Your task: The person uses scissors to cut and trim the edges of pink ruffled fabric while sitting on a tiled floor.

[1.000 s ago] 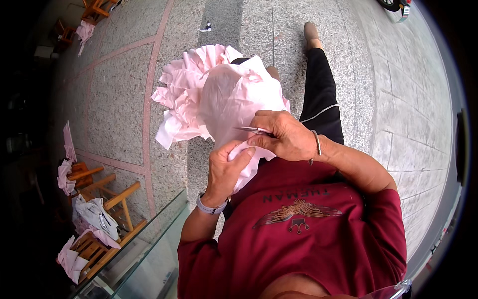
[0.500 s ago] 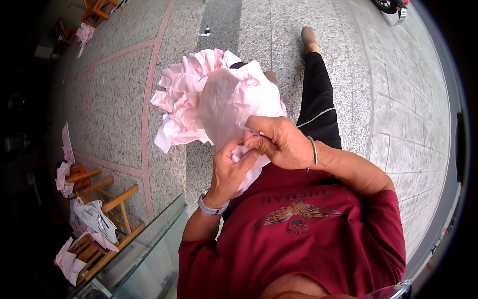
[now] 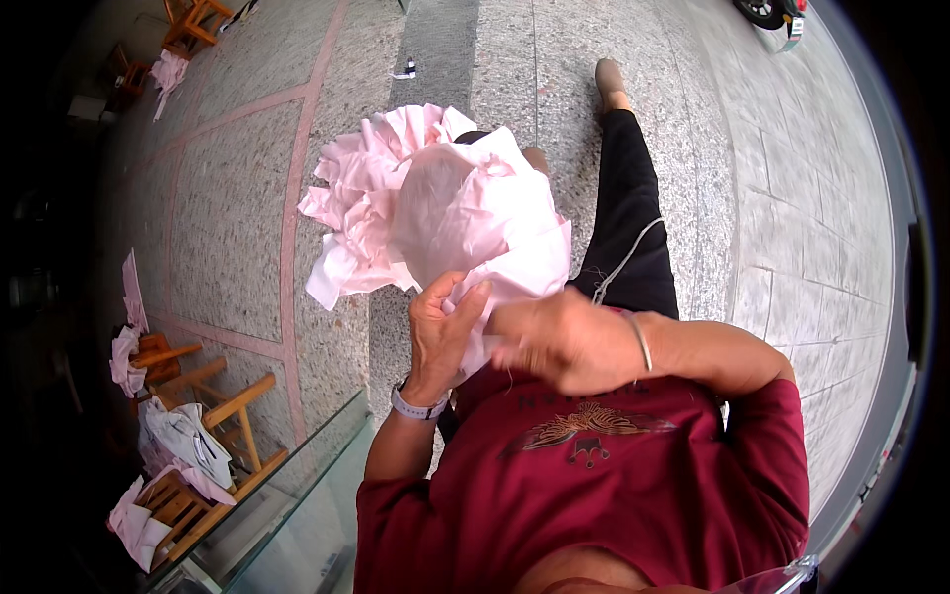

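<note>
A large bundle of thin light pink cloth (image 3: 495,208) lies gathered over my left leg, its ruffled folds spreading to the left. My left hand (image 3: 440,332), with a pale watch at the wrist, is closed on the near edge of this cloth, thumb on top. Just to the right, my right hand (image 3: 574,342) wears a bangle and is smeared by motion. Its fingertips are close to the cloth near my shirt front. Whether they hold anything is too blurred to make out.
Wooden stools (image 3: 233,406) stand at lower left, draped with more pink cloth (image 3: 139,520) and a white and grey bundle (image 3: 188,436). Beside me is a glass-edged case (image 3: 307,505). A small black and white item (image 3: 405,70) lies on the speckled floor. A vehicle's wheel (image 3: 762,12) shows at upper right.
My right hand has pulled back toward my shirt, away from the left fingers; the small grey piece seen at its fingers no longer shows clearly. My left hand keeps hold of the cloth.
</note>
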`<move>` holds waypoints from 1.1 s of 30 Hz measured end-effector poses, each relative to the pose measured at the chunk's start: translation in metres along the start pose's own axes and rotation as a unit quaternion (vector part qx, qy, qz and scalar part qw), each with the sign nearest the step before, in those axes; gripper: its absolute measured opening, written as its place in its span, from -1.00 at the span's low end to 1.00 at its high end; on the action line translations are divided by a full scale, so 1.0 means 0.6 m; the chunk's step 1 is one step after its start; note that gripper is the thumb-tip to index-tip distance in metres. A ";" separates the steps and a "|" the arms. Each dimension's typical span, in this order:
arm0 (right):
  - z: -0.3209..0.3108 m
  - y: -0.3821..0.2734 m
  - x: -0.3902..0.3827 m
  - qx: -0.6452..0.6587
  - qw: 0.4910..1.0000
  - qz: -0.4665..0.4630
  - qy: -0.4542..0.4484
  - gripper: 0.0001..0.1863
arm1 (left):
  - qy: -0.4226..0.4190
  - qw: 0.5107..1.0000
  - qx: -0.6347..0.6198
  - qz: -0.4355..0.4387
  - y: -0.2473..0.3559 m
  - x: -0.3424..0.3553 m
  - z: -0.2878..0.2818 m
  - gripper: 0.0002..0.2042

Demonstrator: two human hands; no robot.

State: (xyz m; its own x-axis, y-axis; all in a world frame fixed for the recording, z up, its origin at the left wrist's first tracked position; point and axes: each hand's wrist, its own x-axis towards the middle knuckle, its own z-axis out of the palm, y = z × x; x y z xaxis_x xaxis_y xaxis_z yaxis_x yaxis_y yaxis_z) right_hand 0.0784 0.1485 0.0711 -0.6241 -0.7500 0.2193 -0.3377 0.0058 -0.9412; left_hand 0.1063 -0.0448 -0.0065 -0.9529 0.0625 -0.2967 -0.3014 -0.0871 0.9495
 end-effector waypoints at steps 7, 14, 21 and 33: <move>-0.051 0.082 0.005 -0.109 0.977 0.161 0.084 -0.77 | -0.008 0.994 0.105 0.038 0.055 -0.007 0.016 -0.82; -0.118 0.063 -0.025 -0.187 0.960 0.147 0.150 -0.94 | -0.031 0.987 0.153 0.033 0.050 -0.008 -0.051 -0.82; -0.140 0.071 -0.044 -0.166 0.947 0.220 0.168 -0.93 | -0.018 0.986 0.115 0.116 0.025 0.003 -0.062 -0.84; -0.034 0.004 -0.011 0.107 0.945 0.308 0.032 -0.74 | -0.049 0.980 -0.189 -0.020 0.023 -0.021 -0.029 -0.75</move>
State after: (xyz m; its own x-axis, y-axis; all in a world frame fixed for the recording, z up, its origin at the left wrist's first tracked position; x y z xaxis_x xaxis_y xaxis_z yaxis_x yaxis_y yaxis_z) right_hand 0.0676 0.1671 0.0725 -0.7000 -0.6054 -0.3788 0.2494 0.2898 -0.9240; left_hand 0.1135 -0.0638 0.0083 -0.9378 0.1675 -0.3039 -0.3470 -0.4443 0.8260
